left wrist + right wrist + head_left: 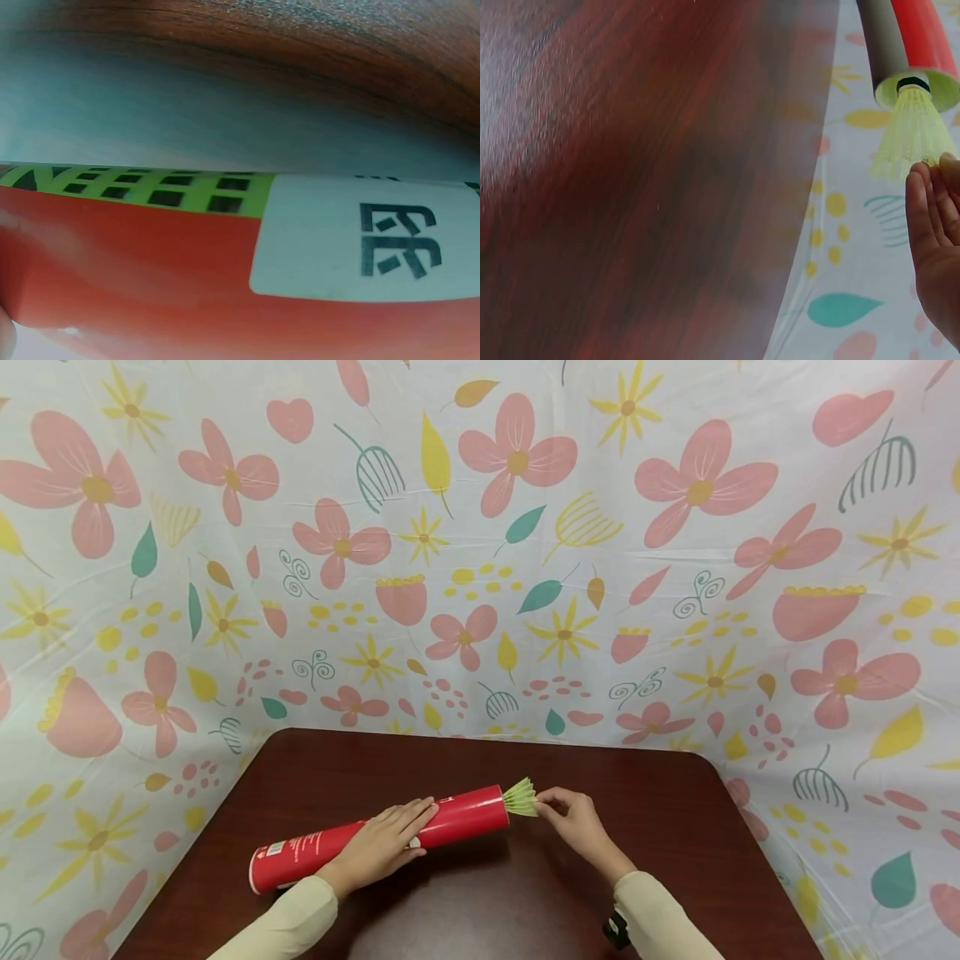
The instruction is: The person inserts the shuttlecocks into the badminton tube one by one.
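A long red tube [375,839] lies on the dark wooden table [675,827], slanting from lower left to upper right. My left hand [386,843] rests flat on its middle, fingers straight. A yellow-green shuttlecock [521,797] sticks out of the tube's right end. My right hand [558,806] pinches the feather skirt with its fingertips. In the right wrist view the shuttlecock [913,135] pokes from the tube mouth [919,79], with my fingertips [930,191] at the feathers' edge. The left wrist view is filled by the tube's red wall [135,285] and a white label [367,240].
A floral cloth [480,527] hangs behind and around the table. A small black object [617,931] shows under my right sleeve at the table's near edge. Bare tabletop lies around the tube.
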